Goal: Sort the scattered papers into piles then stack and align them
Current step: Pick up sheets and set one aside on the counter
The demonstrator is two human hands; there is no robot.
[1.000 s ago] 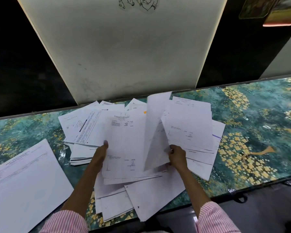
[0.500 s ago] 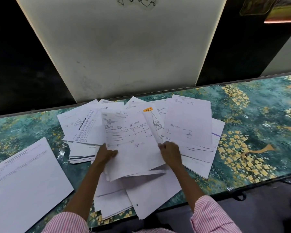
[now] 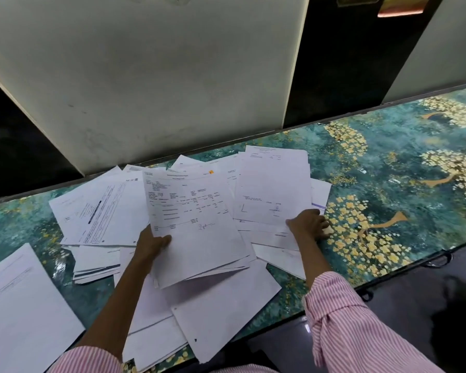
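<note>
The papers (image 3: pixel 199 238) are white with fine black print, one bearing a small orange tag (image 3: pixel 211 172) near its top corner and another a purple line at its right edge. The table (image 3: pixel 388 162) is mottled teal and green, patterned with trees of yellow blossom on tan trunks. The sleeves (image 3: pixel 342 319) are striped pink and white, and the panel (image 3: pixel 159 76) behind is off-white.

papers (image 3: pixel 197 211): matt white paper | table (image 3: pixel 388 168): glossy, smooth teal-gold print | sleeve (image 3: pixel 347 319): striped cloth
</note>
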